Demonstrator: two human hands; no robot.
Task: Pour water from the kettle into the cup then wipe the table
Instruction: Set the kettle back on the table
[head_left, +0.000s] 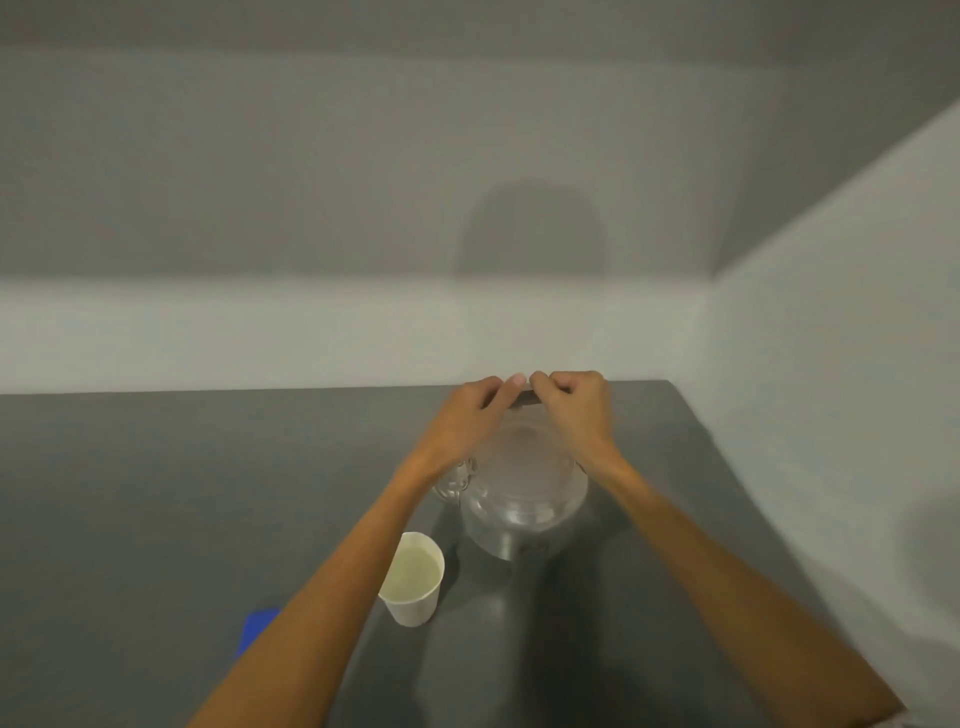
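Note:
A clear glass kettle (522, 499) stands on the grey table (156, 519) toward the back right, its spout pointing left. Both hands grip its dark handle (524, 399) above the lid: my left hand (467, 421) from the left, my right hand (576, 410) from the right, thumbs nearly touching. A white paper cup (413, 579) holding pale liquid sits in front of the kettle, just right of my left forearm. A blue cloth (257, 626) lies at the near left, partly hidden under that forearm.
A pale wall runs along the table's back edge and another along its right side, forming a corner just behind the kettle. Wide grey tabletop stretches to the left.

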